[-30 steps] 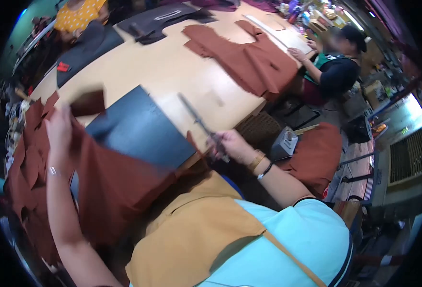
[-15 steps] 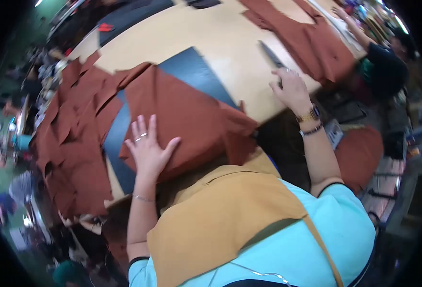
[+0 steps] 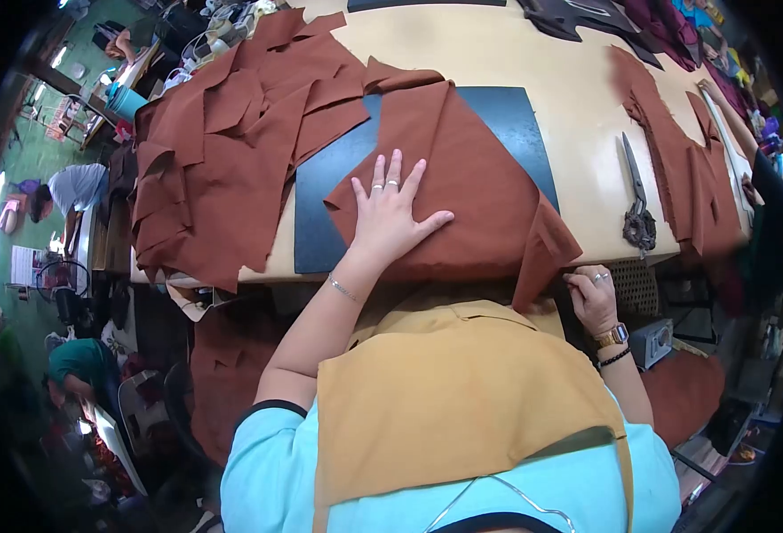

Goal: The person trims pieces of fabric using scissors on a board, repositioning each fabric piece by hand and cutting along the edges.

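As the left hand (image 3: 391,213) splays over folded rust-brown cloth (image 3: 480,182) mid-frame, laid but seemingly unflattened, the right hand (image 3: 595,298) curls, hold unclear.

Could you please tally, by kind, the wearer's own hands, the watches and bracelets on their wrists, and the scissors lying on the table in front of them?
Hands: 2, the left hand spread on rust-brown fabric, and the right hand
Watches: 1 watch
Bracelets: 2, a silver bracelet and a black bracelet
Scissors: 1 pair of scissors
Total: 6
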A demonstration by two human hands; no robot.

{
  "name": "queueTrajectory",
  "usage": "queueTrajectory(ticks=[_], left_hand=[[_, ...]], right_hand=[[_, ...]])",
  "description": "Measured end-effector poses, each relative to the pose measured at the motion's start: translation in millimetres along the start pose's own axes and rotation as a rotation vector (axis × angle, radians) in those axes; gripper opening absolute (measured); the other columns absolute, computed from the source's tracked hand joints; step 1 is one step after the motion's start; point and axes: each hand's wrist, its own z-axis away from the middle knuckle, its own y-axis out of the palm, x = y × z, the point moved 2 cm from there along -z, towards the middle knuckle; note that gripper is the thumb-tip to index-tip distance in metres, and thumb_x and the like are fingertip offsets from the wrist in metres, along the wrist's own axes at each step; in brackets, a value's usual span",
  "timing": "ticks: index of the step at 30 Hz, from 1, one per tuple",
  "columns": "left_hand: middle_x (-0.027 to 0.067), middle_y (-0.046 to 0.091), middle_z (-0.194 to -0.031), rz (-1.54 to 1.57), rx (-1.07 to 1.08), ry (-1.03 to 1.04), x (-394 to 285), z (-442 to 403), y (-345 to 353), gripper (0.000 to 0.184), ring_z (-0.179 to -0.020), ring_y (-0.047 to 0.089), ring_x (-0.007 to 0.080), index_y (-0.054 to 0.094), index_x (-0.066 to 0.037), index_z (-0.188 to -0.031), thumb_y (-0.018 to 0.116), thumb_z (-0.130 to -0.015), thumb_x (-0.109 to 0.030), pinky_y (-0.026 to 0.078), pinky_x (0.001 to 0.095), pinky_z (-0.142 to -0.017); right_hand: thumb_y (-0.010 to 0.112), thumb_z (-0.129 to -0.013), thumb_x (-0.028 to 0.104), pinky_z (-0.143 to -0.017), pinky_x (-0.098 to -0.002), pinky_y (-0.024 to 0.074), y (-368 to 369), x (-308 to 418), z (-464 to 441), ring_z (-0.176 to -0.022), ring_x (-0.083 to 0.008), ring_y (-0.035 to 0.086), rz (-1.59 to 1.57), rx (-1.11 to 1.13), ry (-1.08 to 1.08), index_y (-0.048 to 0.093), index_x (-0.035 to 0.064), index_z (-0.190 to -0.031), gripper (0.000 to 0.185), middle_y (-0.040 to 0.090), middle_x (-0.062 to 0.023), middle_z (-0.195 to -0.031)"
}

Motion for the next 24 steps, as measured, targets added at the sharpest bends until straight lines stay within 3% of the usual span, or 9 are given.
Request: queueTrajectory(ticks=[3,6,9,11,12,15,19,22,24], left_hand=[[0.0167,0.026,-0.153,0.108,-0.025,0.043,5.4,-3.8,2.5,0.086,-0.143,0.02,0.035,0.031,-0.019,-0.148,0.056,-0.081,-0.066,0.013,0.0659,-0.108],[0.0197,0.063,-0.112,0.393,-0.22,0.223,13.1,-17.6,-15.8,0.047,-0.105,0.061,0.0329,0.054,-0.012,-0.129,0.063,-0.083,-0.017,0.049,0.0411,-0.088],[0.0135,0.063,-0.12,0.427,-0.095,0.208,28.7,-31.7,-47.4,0.045,-0.113,0.059,0.0269,0.058,-0.008,-0.126,0.049,-0.084,0.004,0.045,0.0348,-0.097],[0.0129,0.063,-0.117,0.329,-0.146,0.16,69.1,-45.3,-73.7,0.04,-0.108,0.06,0.0253,0.061,-0.008,-0.123,0.049,-0.086,0.0,0.046,0.0342,-0.094],[0.013,0.063,-0.116,0.696,-0.171,0.056,90.4,-51.4,-86.4,0.037,-0.108,0.06,0.0243,0.061,-0.005,-0.122,0.047,-0.089,-0.001,0.044,0.0325,-0.095],[0.0133,0.066,-0.112,-0.027,-0.492,0.109,232.5,-77.0,-161.8,0.034,-0.101,0.062,0.023,0.06,-0.007,-0.126,0.045,-0.095,-0.01,0.046,0.0316,-0.09],[0.0214,0.063,-0.117,-0.16,-0.774,-0.618,467.5,-66.0,-208.5,0.052,-0.101,0.062,0.0336,0.052,-0.008,-0.134,0.051,-0.094,-0.041,0.049,0.037,-0.088],[0.0252,0.057,-0.124,-0.094,-0.67,-0.57,508.9,-48.9,-165.7,0.059,-0.109,0.058,0.0372,0.049,-0.001,-0.133,0.054,-0.092,-0.042,0.046,0.0394,-0.093],[0.0291,0.051,-0.13,-0.099,-0.601,-0.484,472.7,-22.7,-124.0,0.068,-0.117,0.053,0.0399,0.042,0.001,-0.138,0.055,-0.091,-0.047,0.043,0.0391,-0.098]], right_hand=[[0.066,-0.079,0.017,-0.08,-0.0422,0.0462,18.1,-19.2,27.5,-0.093,-0.0324,0.059,0.062,0.253,0.194,0.063,0.0042,-0.093,0.019,0.062,-0.0131,-0.091],[0.068,-0.08,0.024,-0.077,-0.0455,0.0486,41.3,-47.2,78.0,-0.085,-0.0372,0.059,0.095,0.277,0.203,0.062,0.0027,-0.09,0.024,0.061,-0.0185,-0.087],[0.062,-0.084,0.025,-0.074,-0.0451,0.0501,36.0,-61.0,111.8,-0.085,-0.0359,0.061,0.028,0.301,0.393,0.062,0.0053,-0.088,0.02,0.063,-0.0165,-0.084],[0.063,-0.08,0.019,-0.077,-0.0436,0.0513,25.1,-81.5,134.9,-0.088,-0.0334,0.064,0.011,0.432,0.637,0.068,0.0098,-0.095,0.018,0.068,-0.0142,-0.089],[0.065,-0.077,0.021,-0.079,-0.0425,0.0516,12.9,-86.6,145.3,-0.091,-0.0316,0.065,-0.001,0.511,0.713,0.069,0.0117,-0.101,0.026,0.069,-0.0131,-0.094],[0.063,-0.076,0.028,-0.08,-0.0411,0.0517,-12.6,-100.0,182.3,-0.091,-0.0308,0.065,-0.015,0.512,0.88,0.071,0.0166,-0.099,0.028,0.07,-0.0117,-0.097],[0.058,-0.078,0.028,-0.079,-0.0439,0.0512,-50.4,-123.1,224.9,-0.096,-0.0319,0.064,0.146,0.308,1.085,0.072,0.0179,-0.097,0.026,0.069,-0.0121,-0.1],[0.073,-0.057,0.064,-0.098,-0.0555,0.042,-96.0,-103.5,239.8,-0.119,-0.0303,0.054,0.396,0.725,1.446,0.067,0.0106,-0.114,0.078,0.061,-0.0108,-0.124],[0.074,-0.052,0.069,-0.101,-0.0539,0.0411,-90.9,-108.3,285.0,-0.119,-0.0308,0.055,0.317,0.856,1.6,0.065,0.0073,-0.117,0.09,0.061,-0.0137,-0.125]])
